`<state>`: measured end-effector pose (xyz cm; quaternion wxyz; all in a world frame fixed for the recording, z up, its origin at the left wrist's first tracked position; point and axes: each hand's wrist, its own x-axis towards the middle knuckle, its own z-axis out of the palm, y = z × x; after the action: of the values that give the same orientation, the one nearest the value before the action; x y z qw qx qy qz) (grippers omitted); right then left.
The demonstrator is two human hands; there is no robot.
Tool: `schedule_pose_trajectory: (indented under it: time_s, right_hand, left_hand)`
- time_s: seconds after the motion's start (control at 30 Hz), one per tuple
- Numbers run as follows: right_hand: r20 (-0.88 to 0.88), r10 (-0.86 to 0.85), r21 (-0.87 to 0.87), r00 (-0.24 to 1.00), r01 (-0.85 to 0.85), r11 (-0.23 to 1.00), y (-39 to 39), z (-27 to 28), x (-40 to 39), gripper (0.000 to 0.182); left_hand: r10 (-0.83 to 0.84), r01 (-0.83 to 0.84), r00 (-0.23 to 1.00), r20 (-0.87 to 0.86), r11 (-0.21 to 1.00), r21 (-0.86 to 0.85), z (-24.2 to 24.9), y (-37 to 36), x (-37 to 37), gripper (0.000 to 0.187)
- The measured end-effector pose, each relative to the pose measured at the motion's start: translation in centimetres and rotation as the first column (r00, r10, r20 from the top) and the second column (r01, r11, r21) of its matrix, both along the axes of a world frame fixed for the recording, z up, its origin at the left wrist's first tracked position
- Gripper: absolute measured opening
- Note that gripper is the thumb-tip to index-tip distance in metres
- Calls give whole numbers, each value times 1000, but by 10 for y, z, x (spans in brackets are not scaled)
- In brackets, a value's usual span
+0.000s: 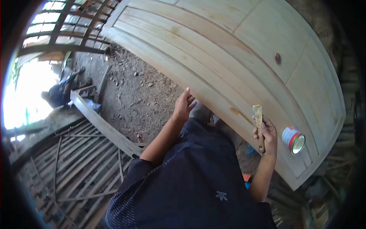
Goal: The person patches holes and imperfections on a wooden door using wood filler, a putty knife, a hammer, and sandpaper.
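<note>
My right hand (268,134) is closed around the wooden handle of a putty knife (257,112), its blade pointing away from me and smeared with yellowish filler. It is over the near edge of a large pale wooden door (213,65) with recessed panels. A streak of yellow-brown filler (235,111) marks the door's frame just left of the blade. To the right of this hand a white and red tin can (292,139) sits on the door. My left hand (184,105) holds nothing; its fingers are loosely bent and apart, with one fingertip right at the door's near edge.
A small dark reddish object (278,58) lies on a far panel. At left are a wooden plank (103,124), a slatted bamboo structure (82,160) and a wooden lattice (72,28). Another person (59,93) is by the bright opening. Bare earth (133,91) shows beside the door.
</note>
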<state>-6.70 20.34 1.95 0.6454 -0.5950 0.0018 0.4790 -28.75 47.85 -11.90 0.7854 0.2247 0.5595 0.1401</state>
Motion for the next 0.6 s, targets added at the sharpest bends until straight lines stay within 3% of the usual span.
schedule_pose_trajectory:
  time_s: [0.1,0.17,0.33,0.4,0.47,0.5,0.53,0.57,0.6]
  right_hand:
    - [4,117,23,993,-117,993,43,2,19,36]
    - [23,200,11,979,-201,980,69,4,27,36]
    - [57,198,-72,979,-194,978,157,-5,24,36]
    - [256,310,-185,916,-268,945,187,-31,18,34]
    - [505,495,-430,707,-290,855,218,-53,17,32]
    - [495,515,-474,700,-279,835,233,-63,20,32]
    - [734,564,-508,378,-245,826,248,-73,27,33]
    - [841,541,-529,-5,-220,820,259,-81,32,34]
    - [822,569,-557,-9,-220,801,267,-83,37,34]
  left_hand:
    - [46,-46,999,4,999,-18,20,-5,-14,51]
    - [39,-38,999,37,999,-30,28,0,-24,65]
    - [153,-154,988,12,987,52,6,71,-39,75]
    - [113,-113,993,26,993,25,-3,110,-43,67]
    - [76,-76,997,5,996,44,-6,148,-44,66]
    - [66,-66,998,0,997,31,-10,165,-47,67]
    - [32,-34,999,41,999,31,-16,182,-52,68]
    - [15,-16,999,47,1000,11,-26,197,-58,68]
    - [14,-13,998,62,1000,-10,-26,208,-61,61]
